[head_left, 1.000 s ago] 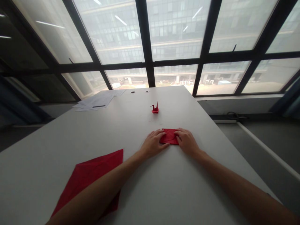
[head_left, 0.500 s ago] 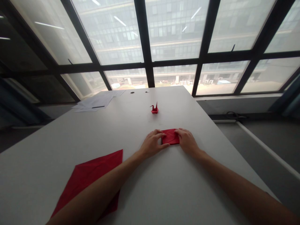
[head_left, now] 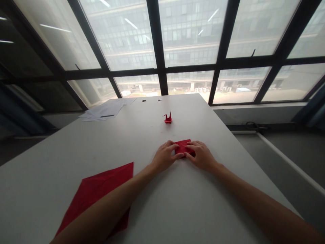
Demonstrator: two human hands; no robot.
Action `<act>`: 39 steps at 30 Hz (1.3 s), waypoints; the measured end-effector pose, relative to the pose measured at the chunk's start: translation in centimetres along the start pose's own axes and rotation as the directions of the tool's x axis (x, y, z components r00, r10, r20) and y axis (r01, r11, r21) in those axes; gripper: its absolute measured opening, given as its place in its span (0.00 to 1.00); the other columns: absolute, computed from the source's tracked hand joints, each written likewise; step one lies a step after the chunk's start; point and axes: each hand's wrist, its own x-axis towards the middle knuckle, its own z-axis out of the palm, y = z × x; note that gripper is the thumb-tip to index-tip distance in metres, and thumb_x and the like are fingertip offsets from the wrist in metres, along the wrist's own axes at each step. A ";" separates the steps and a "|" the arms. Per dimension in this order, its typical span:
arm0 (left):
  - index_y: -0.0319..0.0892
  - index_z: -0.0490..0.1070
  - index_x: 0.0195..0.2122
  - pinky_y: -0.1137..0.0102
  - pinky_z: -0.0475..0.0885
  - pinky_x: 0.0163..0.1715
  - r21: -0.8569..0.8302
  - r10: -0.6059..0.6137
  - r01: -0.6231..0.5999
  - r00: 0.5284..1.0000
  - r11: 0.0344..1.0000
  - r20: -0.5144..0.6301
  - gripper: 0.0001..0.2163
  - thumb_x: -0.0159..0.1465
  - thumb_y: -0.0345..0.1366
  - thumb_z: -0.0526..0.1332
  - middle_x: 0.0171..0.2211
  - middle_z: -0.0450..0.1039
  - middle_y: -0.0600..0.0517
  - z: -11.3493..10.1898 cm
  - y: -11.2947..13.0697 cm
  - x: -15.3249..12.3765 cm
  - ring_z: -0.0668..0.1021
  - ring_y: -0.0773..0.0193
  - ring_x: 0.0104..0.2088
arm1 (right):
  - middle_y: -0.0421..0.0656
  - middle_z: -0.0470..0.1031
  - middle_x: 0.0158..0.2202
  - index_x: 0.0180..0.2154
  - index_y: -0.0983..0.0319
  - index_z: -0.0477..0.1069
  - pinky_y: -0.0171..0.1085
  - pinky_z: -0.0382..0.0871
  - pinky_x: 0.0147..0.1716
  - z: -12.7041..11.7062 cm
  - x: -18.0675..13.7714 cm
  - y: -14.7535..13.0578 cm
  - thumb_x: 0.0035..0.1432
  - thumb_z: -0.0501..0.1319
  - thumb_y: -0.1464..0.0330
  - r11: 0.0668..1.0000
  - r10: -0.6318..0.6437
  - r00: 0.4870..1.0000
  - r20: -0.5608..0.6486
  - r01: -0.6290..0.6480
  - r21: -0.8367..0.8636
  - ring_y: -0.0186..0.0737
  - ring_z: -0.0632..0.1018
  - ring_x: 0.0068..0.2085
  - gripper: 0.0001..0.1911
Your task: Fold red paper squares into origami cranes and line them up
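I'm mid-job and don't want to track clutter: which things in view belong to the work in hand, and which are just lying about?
In the work:
folded red paper, touched by the left hand and right hand

Likely just lying about:
red paper crane
larger red sheet, partly hidden
white papers
dark slim object

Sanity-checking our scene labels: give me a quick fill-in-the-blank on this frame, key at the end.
1. The left hand and right hand touch folded paper colored ____.
2. The larger sheet is partly hidden by the ____ forearm.
3. The tabletop is colored ____.

Missing words: red; left; white.
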 end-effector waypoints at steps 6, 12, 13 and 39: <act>0.50 0.76 0.48 0.65 0.69 0.52 -0.024 -0.026 0.026 0.999 0.999 0.020 0.15 0.70 0.49 0.54 0.48 0.71 0.51 -0.2 0.2 0.1 0.76 0.60 0.47 | 0.45 0.80 0.49 0.44 0.56 0.79 0.50 0.60 0.58 0.0 0.2 0.9 0.62 0.63 0.60 0.998 -0.046 0.998 0.046 0.045 0.037 0.48 0.75 0.54 0.11; 0.46 0.77 0.42 0.64 0.70 0.51 -0.068 -0.015 0.014 1.000 0.998 -0.022 0.19 0.73 0.44 0.47 0.44 0.72 0.50 -0.1 0.0 0.2 0.77 0.60 0.44 | 0.43 0.82 0.45 0.40 0.57 0.79 0.47 0.58 0.59 -0.7 0.3 0.8 0.64 0.58 0.72 0.997 -0.078 0.996 0.031 0.077 0.027 0.42 0.79 0.47 0.11; 0.46 0.77 0.41 0.64 0.70 0.51 -0.071 -0.026 0.024 0.999 0.997 -0.034 0.17 0.72 0.42 0.48 0.44 0.72 0.49 0.0 -0.1 0.2 0.77 0.60 0.44 | 0.44 0.82 0.44 0.39 0.57 0.79 0.45 0.61 0.57 -0.7 0.3 0.8 0.63 0.58 0.74 0.998 -0.057 0.998 0.023 0.056 0.027 0.42 0.79 0.46 0.11; 0.49 0.79 0.46 0.65 0.70 0.52 -0.203 0.052 -0.060 0.998 0.977 -0.047 0.12 0.68 0.34 0.56 0.46 0.77 0.51 0.4 -0.6 0.3 0.77 0.59 0.47 | 0.41 0.76 0.31 0.36 0.59 0.71 0.35 0.65 0.33 -0.3 0.5 1.1 0.57 0.56 0.72 0.964 0.124 0.990 -0.068 -0.104 0.243 0.38 0.74 0.31 0.07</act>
